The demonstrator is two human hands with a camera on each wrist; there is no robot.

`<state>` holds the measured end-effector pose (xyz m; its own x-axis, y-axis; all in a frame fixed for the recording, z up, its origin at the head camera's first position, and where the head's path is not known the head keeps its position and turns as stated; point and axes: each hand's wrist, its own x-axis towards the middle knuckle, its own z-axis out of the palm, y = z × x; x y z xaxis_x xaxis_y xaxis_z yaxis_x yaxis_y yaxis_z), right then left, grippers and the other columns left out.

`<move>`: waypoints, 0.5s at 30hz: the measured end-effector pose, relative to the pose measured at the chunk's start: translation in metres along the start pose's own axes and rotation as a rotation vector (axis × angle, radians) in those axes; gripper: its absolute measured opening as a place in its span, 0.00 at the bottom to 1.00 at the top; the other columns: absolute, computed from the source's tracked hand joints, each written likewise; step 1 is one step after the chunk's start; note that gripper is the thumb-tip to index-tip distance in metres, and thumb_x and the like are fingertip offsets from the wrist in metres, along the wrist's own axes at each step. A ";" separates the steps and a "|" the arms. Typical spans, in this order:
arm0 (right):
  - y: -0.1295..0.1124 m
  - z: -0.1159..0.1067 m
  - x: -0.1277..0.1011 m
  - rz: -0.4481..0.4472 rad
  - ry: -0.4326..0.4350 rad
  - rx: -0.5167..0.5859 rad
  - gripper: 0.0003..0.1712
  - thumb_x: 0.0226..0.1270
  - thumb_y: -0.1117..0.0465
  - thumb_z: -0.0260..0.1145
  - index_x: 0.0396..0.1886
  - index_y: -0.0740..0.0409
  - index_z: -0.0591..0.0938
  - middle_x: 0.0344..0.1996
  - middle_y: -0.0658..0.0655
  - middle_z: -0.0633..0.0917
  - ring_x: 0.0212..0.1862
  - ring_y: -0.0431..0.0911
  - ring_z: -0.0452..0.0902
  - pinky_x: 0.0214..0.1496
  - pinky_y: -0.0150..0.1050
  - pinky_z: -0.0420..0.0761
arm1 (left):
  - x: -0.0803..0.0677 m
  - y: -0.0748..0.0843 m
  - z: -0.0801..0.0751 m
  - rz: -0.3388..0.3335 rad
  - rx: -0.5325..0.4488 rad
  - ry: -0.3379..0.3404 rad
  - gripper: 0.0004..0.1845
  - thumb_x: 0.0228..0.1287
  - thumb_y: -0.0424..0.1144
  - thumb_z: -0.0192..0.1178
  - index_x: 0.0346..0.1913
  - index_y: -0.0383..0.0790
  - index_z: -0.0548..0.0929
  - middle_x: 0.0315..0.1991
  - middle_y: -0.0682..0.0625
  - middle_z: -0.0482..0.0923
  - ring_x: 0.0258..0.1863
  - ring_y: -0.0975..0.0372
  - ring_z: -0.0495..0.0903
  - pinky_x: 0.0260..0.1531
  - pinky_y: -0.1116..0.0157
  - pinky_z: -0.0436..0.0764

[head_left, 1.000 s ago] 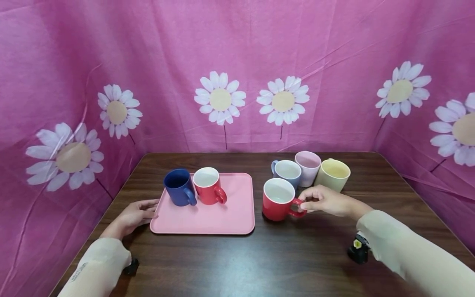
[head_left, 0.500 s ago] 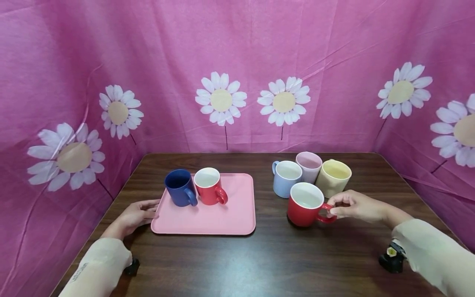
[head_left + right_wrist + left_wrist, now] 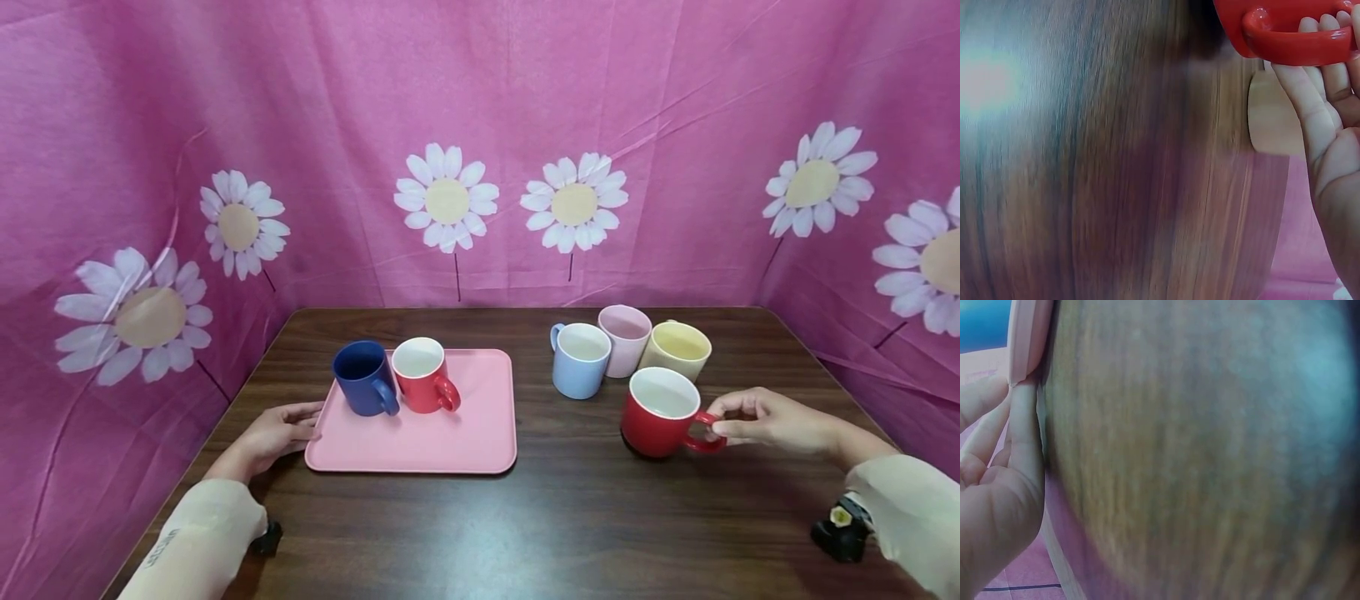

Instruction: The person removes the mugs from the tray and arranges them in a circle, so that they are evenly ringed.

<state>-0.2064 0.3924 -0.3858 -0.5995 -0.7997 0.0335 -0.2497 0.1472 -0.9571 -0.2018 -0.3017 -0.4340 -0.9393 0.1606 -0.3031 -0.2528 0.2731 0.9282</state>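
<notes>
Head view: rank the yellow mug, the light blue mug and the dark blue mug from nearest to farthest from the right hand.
From the right hand:
1. yellow mug, just behind and left of the hand.
2. light blue mug, further left in the same cluster.
3. dark blue mug, on the pink tray, far left.

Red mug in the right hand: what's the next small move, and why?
Probably set it down and let go. The right hand pinches the handle of the red mug, which sits low at the table, just in front of the yellow mug, apart from the pink tray.
</notes>
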 end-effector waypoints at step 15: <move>0.010 -0.016 -0.025 0.064 0.052 0.007 0.12 0.69 0.79 0.47 0.45 0.76 0.76 0.41 0.56 0.84 0.45 0.37 0.78 0.46 0.34 0.80 | -0.001 0.001 0.001 0.003 0.006 -0.004 0.34 0.63 0.27 0.58 0.68 0.20 0.56 0.66 0.26 0.56 0.47 0.63 0.78 0.47 0.62 0.79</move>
<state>-0.2066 0.4231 -0.3917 -0.6524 -0.7577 -0.0131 -0.2044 0.1926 -0.9598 -0.2007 -0.3006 -0.4324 -0.9392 0.1653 -0.3009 -0.2483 0.2782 0.9279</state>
